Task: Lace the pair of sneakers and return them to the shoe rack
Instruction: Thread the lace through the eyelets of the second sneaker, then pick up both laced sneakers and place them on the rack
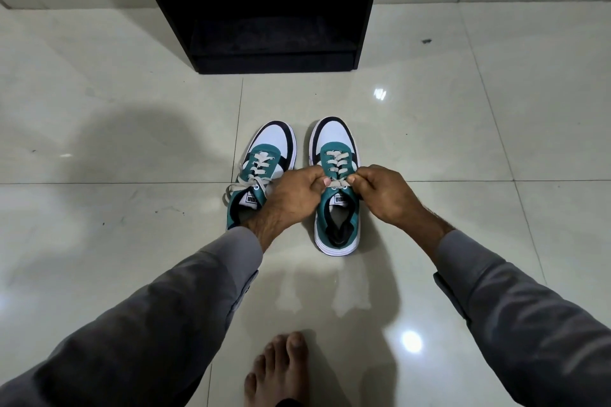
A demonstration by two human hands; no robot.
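Two sneakers stand side by side on the tiled floor [429, 116], soles down, just in front of the dark shoe rack [254, 10]. The right sneaker [335, 142] is the unit being worked; its flat lace [334, 160] crosses the eyelets up to the top pair. The left hand [294, 195] and the right hand [380, 195] each hold a closed grip, thumb against fingers, clamped on one end of that lace at the top eyelets. The lace is judged soft, light and limp: it carries tension only, so it should be held near its ends and drawn evenly. Each shoe is judged light, with a stiff sole and a pliable upper; the heel collar or the side walls look like the firmest places to lift it. The long axis of both shoes runs heel to toe, toes toward the rack and heels toward the person. The left sneaker [274, 145] is laced, with loose ends trailing beside it. A bare foot [281, 370] rests nearer the person.
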